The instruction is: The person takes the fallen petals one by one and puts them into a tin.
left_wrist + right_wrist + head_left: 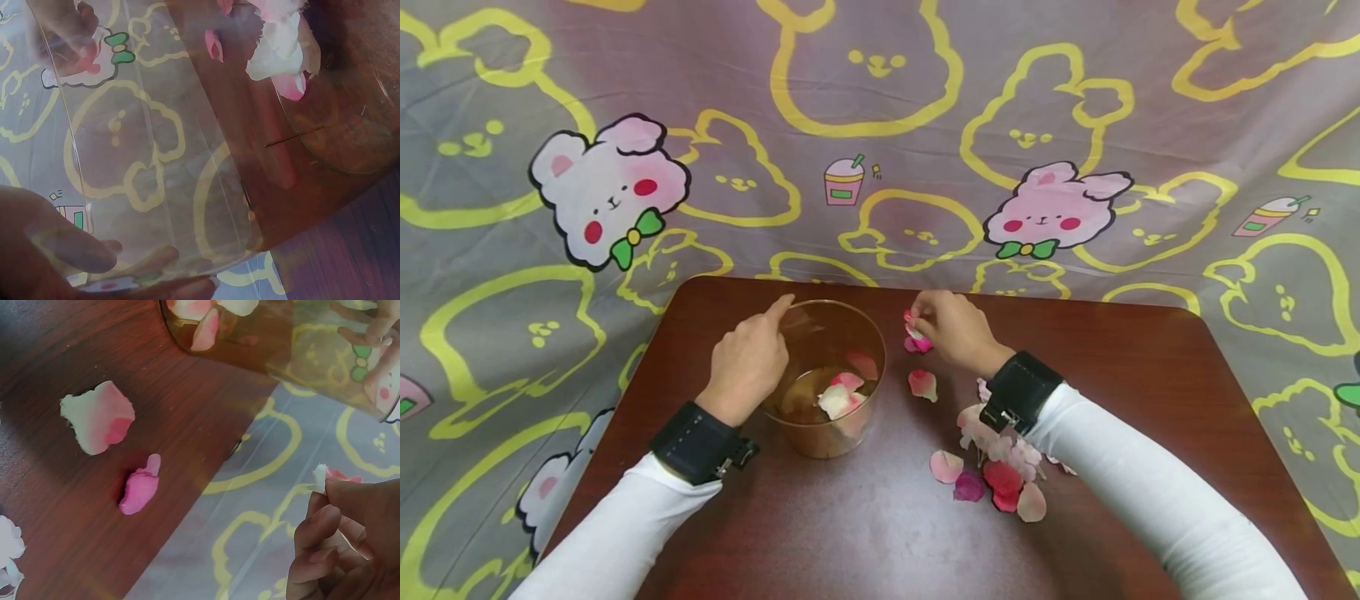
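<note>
A clear plastic cup (838,417) stands on the dark wooden table (880,533) with a few pink and white petals (842,396) at its bottom. My left hand (773,323) holds the cup by its left rim, the index finger lying along the edge. In the left wrist view its fingers (75,250) press the transparent wall of the cup (187,156). My right hand (919,323) is raised just right of the cup and pinches a pink-white petal (917,337). The right wrist view shows that pinched petal (326,475) held at the fingertips (322,519).
Loose petals lie on the table: one (922,384) beside the cup, a pile (1000,471) under my right forearm. Two more petals (99,417) (140,487) lie near the table's far edge. A cartoon-print cloth (880,125) hangs behind the table.
</note>
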Available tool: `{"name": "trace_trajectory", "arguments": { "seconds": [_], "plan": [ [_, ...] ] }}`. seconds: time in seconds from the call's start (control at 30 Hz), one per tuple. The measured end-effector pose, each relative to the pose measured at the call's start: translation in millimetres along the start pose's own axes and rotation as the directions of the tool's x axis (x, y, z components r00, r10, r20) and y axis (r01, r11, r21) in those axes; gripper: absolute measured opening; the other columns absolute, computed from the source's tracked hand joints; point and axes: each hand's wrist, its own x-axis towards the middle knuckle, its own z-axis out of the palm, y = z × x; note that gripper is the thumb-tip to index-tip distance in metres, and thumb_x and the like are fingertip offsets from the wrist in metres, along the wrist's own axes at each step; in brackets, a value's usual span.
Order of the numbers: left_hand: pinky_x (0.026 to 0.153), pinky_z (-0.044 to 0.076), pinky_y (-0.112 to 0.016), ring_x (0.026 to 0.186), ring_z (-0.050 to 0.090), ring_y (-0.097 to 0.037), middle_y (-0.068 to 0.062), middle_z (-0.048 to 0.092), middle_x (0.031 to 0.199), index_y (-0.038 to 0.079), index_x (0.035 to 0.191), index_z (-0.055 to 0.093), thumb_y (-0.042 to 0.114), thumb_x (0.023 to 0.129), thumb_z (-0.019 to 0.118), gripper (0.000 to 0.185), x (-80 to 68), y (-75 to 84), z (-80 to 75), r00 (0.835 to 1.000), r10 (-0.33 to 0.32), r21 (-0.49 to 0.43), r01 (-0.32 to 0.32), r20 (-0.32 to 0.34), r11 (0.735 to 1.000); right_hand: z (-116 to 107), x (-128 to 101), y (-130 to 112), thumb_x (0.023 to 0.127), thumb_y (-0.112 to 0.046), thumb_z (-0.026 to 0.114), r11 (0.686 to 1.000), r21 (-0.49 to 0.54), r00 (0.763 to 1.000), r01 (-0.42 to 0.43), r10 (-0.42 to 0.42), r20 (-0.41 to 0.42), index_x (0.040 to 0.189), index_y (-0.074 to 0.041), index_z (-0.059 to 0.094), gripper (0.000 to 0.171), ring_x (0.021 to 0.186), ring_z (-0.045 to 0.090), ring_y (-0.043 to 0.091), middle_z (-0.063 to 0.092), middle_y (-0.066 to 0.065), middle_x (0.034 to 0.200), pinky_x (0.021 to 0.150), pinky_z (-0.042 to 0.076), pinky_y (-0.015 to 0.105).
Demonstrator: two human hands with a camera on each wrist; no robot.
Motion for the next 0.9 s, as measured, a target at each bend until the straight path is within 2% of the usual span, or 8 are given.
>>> {"name": "trace_trajectory", "arguments": {
  "seconds": [0.27,0.53,0.77,0.9],
  "plan": [
    [0.051,0.047,-0.050,0.066,0.064,-0.044,-0.023,0.067,0.088,0.015,0.147,0.050,0.006,0.095,0.048,0.053,-0.1,-0.1,0.3,1.000,0.005,-0.001,-0.005,-0.009,1.000,-2,-1,-8,0.096,-0.019,0.070,1.000,0.007,1.000,0.023,-0.023,-0.008,0.095,-0.011,0.071,0.008,0.071,0.060,0.016,0.075,0.003,0.089,0.060,0.040,0.031],
    [0.053,0.049,-0.054,0.070,0.065,-0.047,-0.024,0.068,0.090,0.016,0.147,0.051,0.006,0.095,0.048,0.053,0.0,-1.2,-0.3,1.000,0.009,0.006,-0.009,-0.022,1.000,-6,-2,-17,0.096,-0.019,0.070,0.998,0.011,0.998,0.057,-0.057,-0.021,0.095,-0.012,0.071,0.007,0.076,0.065,0.015,0.076,0.001,0.092,0.064,0.045,0.033],
    [0.056,0.050,-0.055,0.072,0.066,-0.048,-0.024,0.069,0.093,0.017,0.147,0.051,0.006,0.095,0.047,0.054,0.4,-0.9,-0.1,1.000,0.001,-0.003,-0.001,-0.016,1.000,-9,-8,-39,0.094,-0.019,0.071,0.994,0.041,0.995,0.100,-0.100,-0.019,0.095,-0.013,0.071,0.007,0.068,0.064,0.012,0.074,0.000,0.085,0.063,0.046,0.033],
    [0.056,0.050,-0.055,0.072,0.066,-0.048,-0.025,0.069,0.094,0.017,0.147,0.050,0.006,0.095,0.046,0.054,-0.2,-0.7,0.3,1.000,0.003,-0.004,-0.003,-0.015,1.000,-6,-13,-51,0.094,-0.018,0.071,0.990,0.043,0.991,0.137,-0.137,-0.012,0.096,-0.013,0.071,0.005,0.068,0.060,0.012,0.074,-0.001,0.086,0.061,0.043,0.030]
  ]
}}
